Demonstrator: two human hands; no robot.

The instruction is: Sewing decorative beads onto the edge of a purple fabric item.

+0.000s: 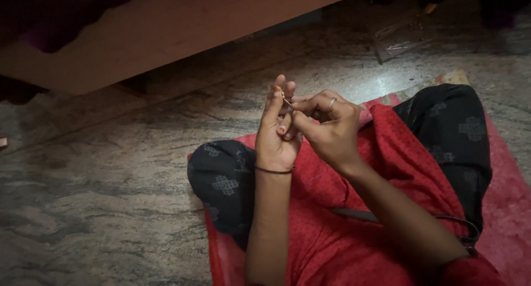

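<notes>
My left hand [276, 134] is raised, fingers pointing up, with a thin black band on its wrist. A small thin metal piece [287, 101], like a needle or pin, shows between its fingertips and those of my right hand [327, 126]. My right hand wears a ring and pinches toward the left fingertips. Both hands meet above my lap, over a red garment [343, 208]. It is too dim to tell which hand grips the metal piece more firmly, or whether thread is attached.
I sit cross-legged in dark patterned trousers [224, 181] on a red mat [511, 192] on a grey stone floor [99, 186]. A wooden bed frame [166, 31] runs across the top. A clear plastic packet [401, 40] lies on the floor, far right.
</notes>
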